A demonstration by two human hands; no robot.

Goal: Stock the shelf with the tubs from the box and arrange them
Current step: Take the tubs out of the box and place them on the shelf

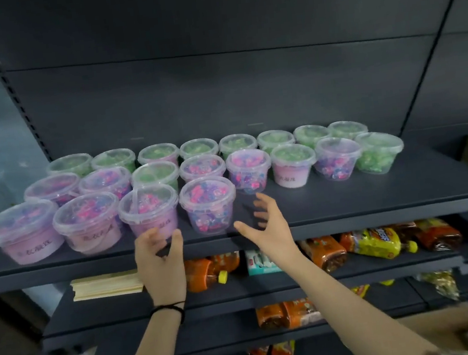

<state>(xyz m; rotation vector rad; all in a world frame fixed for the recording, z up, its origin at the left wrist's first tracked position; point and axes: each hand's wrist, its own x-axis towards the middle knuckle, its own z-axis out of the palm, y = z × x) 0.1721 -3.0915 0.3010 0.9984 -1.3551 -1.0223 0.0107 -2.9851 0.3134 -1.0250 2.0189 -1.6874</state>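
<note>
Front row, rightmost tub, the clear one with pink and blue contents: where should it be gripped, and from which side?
Probably the side wall just under the protruding rim of its lid, approached from the front right. The tub stands upright at the shelf edge with bare shelf on its right; a neighbouring tub crowds its left.

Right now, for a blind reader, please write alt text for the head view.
The left hand and right hand, both open, reach toward a pink-and-purple tub at the front of a dark shelf. Three rows of lidded clear tubs, pink-purple and green, stand on it.
</note>
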